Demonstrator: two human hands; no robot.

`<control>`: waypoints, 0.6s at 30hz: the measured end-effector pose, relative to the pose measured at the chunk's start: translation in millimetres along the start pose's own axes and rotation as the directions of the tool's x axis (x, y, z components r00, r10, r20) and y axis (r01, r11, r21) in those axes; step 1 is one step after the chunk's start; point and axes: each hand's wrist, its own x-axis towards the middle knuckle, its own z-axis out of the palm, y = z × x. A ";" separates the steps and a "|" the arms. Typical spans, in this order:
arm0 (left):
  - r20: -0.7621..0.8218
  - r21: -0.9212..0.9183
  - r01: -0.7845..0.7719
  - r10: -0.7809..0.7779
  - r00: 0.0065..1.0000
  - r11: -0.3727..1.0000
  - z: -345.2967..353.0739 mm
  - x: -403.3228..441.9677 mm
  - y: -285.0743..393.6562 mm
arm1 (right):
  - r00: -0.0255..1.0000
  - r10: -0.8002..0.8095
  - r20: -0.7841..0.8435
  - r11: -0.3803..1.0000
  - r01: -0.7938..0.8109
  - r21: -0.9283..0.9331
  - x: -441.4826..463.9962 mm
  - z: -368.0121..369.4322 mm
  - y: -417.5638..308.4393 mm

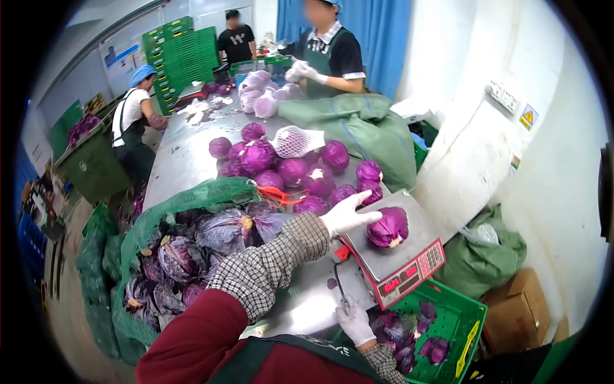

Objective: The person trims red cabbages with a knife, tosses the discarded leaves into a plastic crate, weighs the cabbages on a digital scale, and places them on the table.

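My left hand (350,215), in a white glove, reaches over the scale with fingers spread, beside a trimmed red cabbage (389,227) on the plate of the digital scale (417,211). From this view I cannot tell whether the fingertips touch the cabbage. Lower down, my right hand (355,324), also gloved, is closed around the end of a thin, curved, dark tool (341,288) whose kind I cannot make out. Several trimmed red cabbages (293,171) lie in a heap beyond my left hand. One cabbage wears a white foam net (297,141).
A green mesh sack (137,237) of untrimmed cabbages lies open at left. Leaf scraps fill part of a green crate (464,313) below the scale. A green woven sack (358,125) rests at the table's right edge. Co-workers stand around the metal table (182,160).
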 end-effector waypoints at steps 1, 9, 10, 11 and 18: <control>0.027 0.130 -0.039 0.036 0.999 0.991 -7.4 -8.0 4.2 | 1.000 -0.023 0.007 0.977 0.024 -0.211 3.3 -8.6 -22.2; 0.044 0.599 -0.115 0.110 0.993 0.792 -71.2 -78.7 -8.5 | 0.986 0.028 0.165 0.894 0.049 -0.446 48.4 18.5 -16.6; 0.019 0.625 -0.080 0.087 0.996 0.777 -76.4 -92.5 1.9 | 0.988 -0.064 0.140 0.890 0.120 -0.441 52.0 23.8 2.5; 0.005 0.659 -0.066 0.083 0.997 0.750 -83.2 -99.2 -2.7 | 0.986 -0.081 0.145 0.853 0.144 -0.502 54.8 23.3 -5.5; -0.270 0.893 0.133 0.276 0.922 0.430 -142.9 -118.3 -43.4 | 0.869 -0.489 0.077 0.829 0.490 -0.269 103.3 -49.8 -139.2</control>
